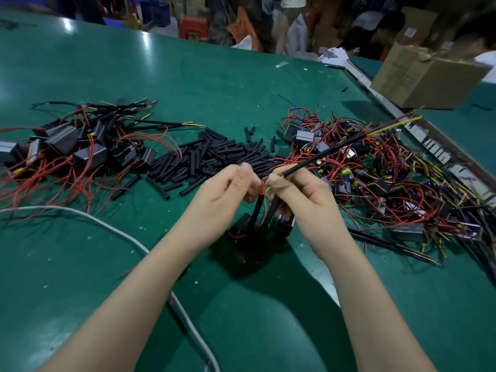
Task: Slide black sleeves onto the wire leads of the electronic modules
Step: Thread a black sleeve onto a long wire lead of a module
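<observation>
We've got both hands up over the green table (188,84), close together, almost knuckle to knuckle. Our left hand (228,191) is curled, thumb and fingers pinching the top of one short black sleeve (258,208), with a red lead (261,188) poking out just above it. Our right hand (300,191) is curled too, gripping a second sleeved lead (271,213) plus one long black-sleeved cable (330,151) that shoots up and to the right, ending in yellow and dark wire tips (397,124).

Hanging below the hands we count two modules: a black one (240,225) on the left side and one with blue and red parts (285,222) just beside it, both at or barely off the table, can't tell which.

Piles: three of them. The loose sleeve pile (214,159) sits in the middle, just beyond our hands, way too many to count, dozens easily. On the left is a heap of finished modules (80,146), roughly eight to ten black boxes, with red leads and sleeved tails. On the right is a tangle of unsleeved modules (375,178), with red and yellow wires everywhere, no way to count them.

One white cable (112,226) curves across the near table. One cardboard box (426,76) sits far right.
</observation>
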